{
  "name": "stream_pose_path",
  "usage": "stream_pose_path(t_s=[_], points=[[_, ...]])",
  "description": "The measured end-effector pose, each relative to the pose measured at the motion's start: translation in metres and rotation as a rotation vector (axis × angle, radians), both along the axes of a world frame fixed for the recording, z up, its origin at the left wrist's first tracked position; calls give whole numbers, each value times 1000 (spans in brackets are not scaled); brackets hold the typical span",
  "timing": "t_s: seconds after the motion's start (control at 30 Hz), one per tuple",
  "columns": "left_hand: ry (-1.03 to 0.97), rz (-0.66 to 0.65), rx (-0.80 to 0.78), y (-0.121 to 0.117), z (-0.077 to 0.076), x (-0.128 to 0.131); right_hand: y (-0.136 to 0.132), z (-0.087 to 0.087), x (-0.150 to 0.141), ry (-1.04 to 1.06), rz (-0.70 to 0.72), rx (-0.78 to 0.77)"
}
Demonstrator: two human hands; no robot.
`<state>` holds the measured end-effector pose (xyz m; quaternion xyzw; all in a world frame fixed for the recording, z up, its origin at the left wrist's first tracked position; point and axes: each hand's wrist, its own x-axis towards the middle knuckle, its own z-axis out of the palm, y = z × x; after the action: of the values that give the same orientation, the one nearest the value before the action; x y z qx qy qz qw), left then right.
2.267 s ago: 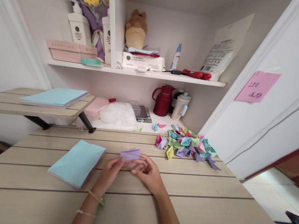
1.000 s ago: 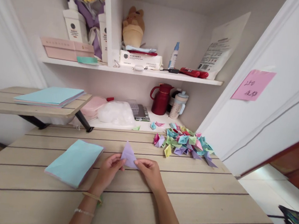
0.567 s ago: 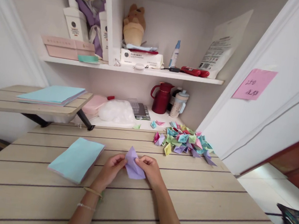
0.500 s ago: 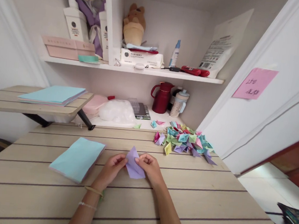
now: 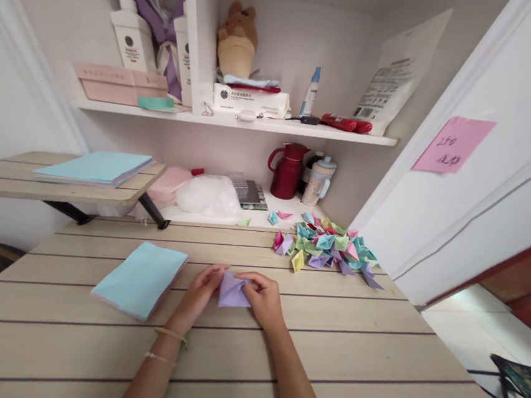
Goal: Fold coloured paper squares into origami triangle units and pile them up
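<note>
A partly folded purple sheet of paper (image 5: 234,291) is held just over the wooden table between my two hands. My left hand (image 5: 205,286) pinches its left edge with thumb and fingers. On the opposite side, my right hand (image 5: 262,294) is closed on the paper, the thumb lying on its face and the fingers along the upper edge. Left of my hands lies a stack of light blue paper (image 5: 141,279). A heap of small folded paper boats (image 5: 331,246) in several colours sits at the back right of the table.
A raised wooden stand (image 5: 125,197) at the left carries another paper stack (image 5: 97,166). Behind the table, a white shelf holds a plastic bag (image 5: 209,195), a red jug (image 5: 287,171) and a pale cup (image 5: 318,182). A pink note (image 5: 453,145) is stuck at the right.
The purple paper has gone from a taller, pointed diamond to a shorter, wider shape, its top point folded down. Both hands stay on it at nearly the same spot.
</note>
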<state>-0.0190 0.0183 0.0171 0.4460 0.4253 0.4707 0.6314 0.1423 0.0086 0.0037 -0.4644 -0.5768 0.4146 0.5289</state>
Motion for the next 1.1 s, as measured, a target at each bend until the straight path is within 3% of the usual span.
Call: stream_pose_path(t_s=[0.2,0.37,0.5,0.7,0.83,1.0,1.1], points=[[56,-11,13,0,0,0,0,2,0,223,102,-68],[65,65,12,0,0,2,-4,7,-1,142,278,-106],[24,124,42,2,0,-1,-3,8,1,51,185,-137],[-15,-33,75,-1,4,1,3,5,4,105,-31,-90],[78,35,90,0,0,4,4,1,3,191,-16,-67],[110,182,133,3,-4,-2,2,2,-1,216,108,-65],[97,185,101,3,-3,-4,2,4,-2,226,122,-84]])
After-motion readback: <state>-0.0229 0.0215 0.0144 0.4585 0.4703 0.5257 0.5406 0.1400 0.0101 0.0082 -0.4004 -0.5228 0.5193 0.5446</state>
